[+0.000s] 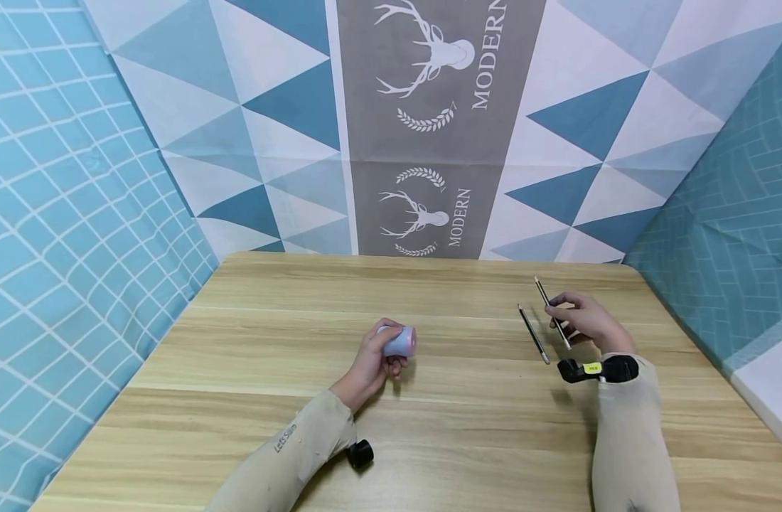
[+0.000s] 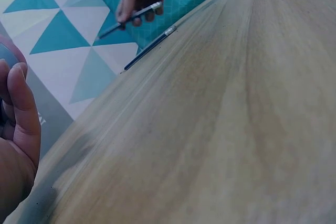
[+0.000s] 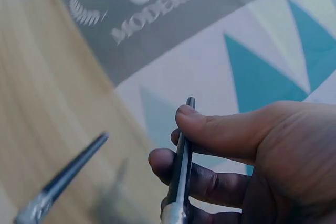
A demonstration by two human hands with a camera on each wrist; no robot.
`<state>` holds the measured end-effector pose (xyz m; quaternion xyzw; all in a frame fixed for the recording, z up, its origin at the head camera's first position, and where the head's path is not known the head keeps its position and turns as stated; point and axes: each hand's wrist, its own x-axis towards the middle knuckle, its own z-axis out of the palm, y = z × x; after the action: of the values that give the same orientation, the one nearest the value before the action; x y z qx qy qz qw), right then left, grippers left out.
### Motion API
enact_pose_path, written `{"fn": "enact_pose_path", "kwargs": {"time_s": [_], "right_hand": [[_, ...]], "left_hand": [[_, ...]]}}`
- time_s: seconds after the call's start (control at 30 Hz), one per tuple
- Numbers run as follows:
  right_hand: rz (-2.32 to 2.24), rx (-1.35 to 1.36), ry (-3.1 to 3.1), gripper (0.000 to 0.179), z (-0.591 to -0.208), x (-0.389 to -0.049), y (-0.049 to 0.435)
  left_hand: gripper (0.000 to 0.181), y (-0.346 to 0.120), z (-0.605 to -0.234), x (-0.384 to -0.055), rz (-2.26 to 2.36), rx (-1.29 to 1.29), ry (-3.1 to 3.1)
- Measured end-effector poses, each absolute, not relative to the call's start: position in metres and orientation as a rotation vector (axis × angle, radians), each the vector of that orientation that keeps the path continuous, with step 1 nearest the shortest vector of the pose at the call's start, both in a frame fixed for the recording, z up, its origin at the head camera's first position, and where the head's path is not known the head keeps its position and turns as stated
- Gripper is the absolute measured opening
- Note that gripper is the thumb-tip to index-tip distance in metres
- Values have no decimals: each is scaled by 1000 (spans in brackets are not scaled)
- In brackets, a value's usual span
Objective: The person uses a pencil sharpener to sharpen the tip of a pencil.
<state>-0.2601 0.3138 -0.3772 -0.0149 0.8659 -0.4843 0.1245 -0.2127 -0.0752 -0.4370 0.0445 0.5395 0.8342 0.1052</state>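
My left hand (image 1: 368,359) grips a small light-blue cylinder (image 1: 399,343) with a pink end, lying sideways just over the middle of the table. Only a sliver of that cylinder (image 2: 10,53) shows at the left wrist view's edge. Over on the right, my right hand (image 1: 588,321) pinches a dark pencil (image 1: 543,296) between thumb and fingers, tilted and lifted off the wood. Thumb and fingertips close on its shaft (image 3: 181,169) in the right wrist view. A second dark pencil (image 1: 533,334) with a silvery end lies on the table, left of that hand.
The wood-grain table (image 1: 250,334) fills the lower view, its far edge against a patterned backdrop (image 1: 416,128). Blue tiled cloth (image 1: 52,213) hangs at the left. A white box-like object (image 1: 771,387) stands beyond the right edge.
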Motion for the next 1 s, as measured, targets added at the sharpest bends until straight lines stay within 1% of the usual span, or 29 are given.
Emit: {"fn": "enact_pose_path", "kwargs": {"time_s": [0.1,0.3,0.7,1.0], "right_hand": [[-1373,20,2525,41,-390,-264,321],[-1318,34,2553,35,-406,-267,328],[-1261,168,2613,32,-407,-267,318],[-1212,165,2713,29,-412,-271,317]], "left_hand": [[9,-75,-437,-212,2459,133,1584],[7,-74,-437,-212,2455,136,1586],[9,-73,-437,-213,2452,160,1583],[6,-74,-438,-212,2452,164,1589]]}}
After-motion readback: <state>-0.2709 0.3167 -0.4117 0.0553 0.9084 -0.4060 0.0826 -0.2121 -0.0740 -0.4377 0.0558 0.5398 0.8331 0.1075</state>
